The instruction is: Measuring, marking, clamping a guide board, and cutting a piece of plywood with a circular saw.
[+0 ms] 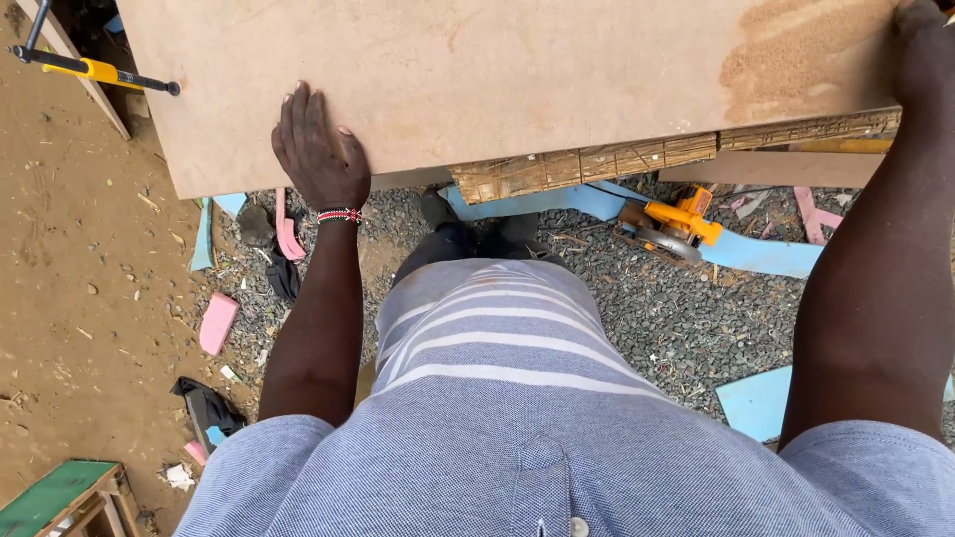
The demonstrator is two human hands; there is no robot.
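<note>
Closest to the lens is my blue-grey polo shirt with pale stripes (497, 398), filling the bottom of the view. Both bare arms run up from it. Past the shirt, my left hand (316, 149), with a red, white and black beaded wristband (339, 215), lies flat, palm down and fingers spread a bit, on the near edge of the big tan flat wooden board (497, 70). My right hand (920, 50) sits on that board's right edge up at the corner, but it's mostly cut off, so I can't tell if it's gripping or just resting.

Under the board there's a slatted woven panel (597, 164) poking out. Down on the grey gravel (676, 318) lies a yellow circular saw (671, 224) on a light blue foam strip (756, 254). Pink foam offcuts (217, 323) are scattered on the dirt left of me, and a yellow-and-black bar clamp (95, 70) shows at top left.
</note>
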